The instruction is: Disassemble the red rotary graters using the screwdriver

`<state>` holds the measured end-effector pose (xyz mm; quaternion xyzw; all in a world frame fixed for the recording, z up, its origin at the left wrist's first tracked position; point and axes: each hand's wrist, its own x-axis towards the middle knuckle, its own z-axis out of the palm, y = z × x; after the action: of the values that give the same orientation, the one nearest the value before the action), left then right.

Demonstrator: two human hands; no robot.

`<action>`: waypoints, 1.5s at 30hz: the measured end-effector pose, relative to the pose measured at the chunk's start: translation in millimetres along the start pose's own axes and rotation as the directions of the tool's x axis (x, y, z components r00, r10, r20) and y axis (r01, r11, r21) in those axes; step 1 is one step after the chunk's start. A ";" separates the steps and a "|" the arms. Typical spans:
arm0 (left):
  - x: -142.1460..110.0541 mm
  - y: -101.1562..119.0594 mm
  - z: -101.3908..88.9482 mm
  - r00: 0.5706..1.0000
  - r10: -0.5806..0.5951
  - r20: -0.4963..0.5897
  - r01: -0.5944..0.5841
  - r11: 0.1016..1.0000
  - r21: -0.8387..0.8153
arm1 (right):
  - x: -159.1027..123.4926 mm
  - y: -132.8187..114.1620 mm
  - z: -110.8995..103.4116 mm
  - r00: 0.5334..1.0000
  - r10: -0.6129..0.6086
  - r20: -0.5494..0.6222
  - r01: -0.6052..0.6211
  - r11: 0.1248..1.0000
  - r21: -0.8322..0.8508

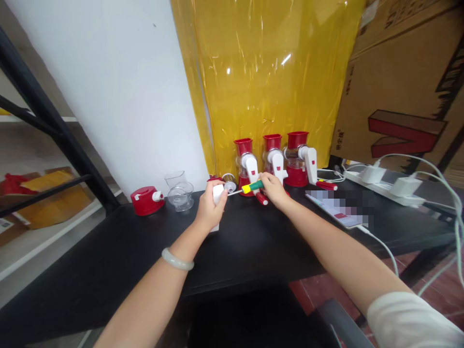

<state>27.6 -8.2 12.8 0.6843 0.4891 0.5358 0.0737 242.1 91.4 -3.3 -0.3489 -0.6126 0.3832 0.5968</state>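
My left hand (210, 207) is closed around a white crank handle part (218, 194), held just above the black table. In my right hand (273, 190) is a screwdriver (253, 186) with a green and yellow handle; its shaft points left and its tip reaches the white part by my left thumb. Whether the tip sits in a screw is hidden. Behind my hands lies a metal grater drum (229, 181). To the left are a red grater base (147, 200) with a white knob and a clear plastic hopper (180, 195).
Three red and white rotary graters (297, 164) stand along the back of the table (253, 251). On the right lie a tablet (337, 210) on a cable and a power strip (384, 186) with chargers. A large cardboard box (398, 87) stands behind, beside yellow film (268, 72).
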 end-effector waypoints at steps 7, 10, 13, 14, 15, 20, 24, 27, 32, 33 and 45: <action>2.2 -10.9 7.8 0.987 -0.159 0.031 0.162 0.973 -0.164 | -4.4 -6.0 1.8 0.999 -0.028 0.035 0.022 0.986 0.164; 4.6 -11.4 10.4 0.977 -0.211 0.034 0.212 0.945 -0.250 | -5.4 -8.1 2.1 0.998 -0.042 0.052 0.032 0.983 0.181; 7.1 -8.2 12.0 0.961 -0.270 0.057 0.273 0.900 -0.340 | -6.1 -10.4 2.0 0.997 -0.054 0.054 0.043 0.981 0.187; 7.8 -6.8 12.4 0.954 -0.293 0.069 0.298 0.881 -0.367 | -6.2 -11.0 2.0 0.997 -0.057 0.050 0.046 0.981 0.189; 8.3 -5.4 12.7 0.944 -0.320 0.085 0.326 0.859 -0.394 | -6.1 -11.4 2.0 0.997 -0.057 0.046 0.047 0.980 0.194; 8.7 -0.7 12.2 0.852 -0.469 0.234 0.519 0.695 -0.498 | -4.8 -9.9 1.7 0.997 -0.040 0.059 0.024 0.969 0.247; 8.6 0.2 10.8 0.793 -0.522 0.314 0.604 0.602 -0.523 | -3.5 -6.8 1.5 0.995 -0.006 0.097 -0.024 0.951 0.308; 9.5 0.3 10.7 0.783 -0.531 0.325 0.615 0.578 -0.537 | -3.4 -5.8 1.9 0.993 0.027 0.113 -0.062 0.946 0.318; 11.7 -4.5 11.9 0.862 -0.472 0.185 0.494 0.699 -0.517 | -7.0 -11.6 1.1 0.995 0.008 0.097 -0.023 0.988 0.154; 12.0 -6.4 11.8 0.885 -0.446 0.134 0.450 0.747 -0.489 | -7.9 -13.2 0.7 0.996 -0.002 0.089 -0.007 0.995 0.097; 0.6 -4.7 -2.1 1.000 0.029 0.004 -0.029 0.999 -0.042 | 0.6 -5.4 -0.3 0.997 0.078 0.017 -0.078 0.996 -0.032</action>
<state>23.2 -6.2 11.2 0.6910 0.4675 0.5453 0.0814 242.5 89.4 1.8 -0.3784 -0.6096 0.3999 0.5704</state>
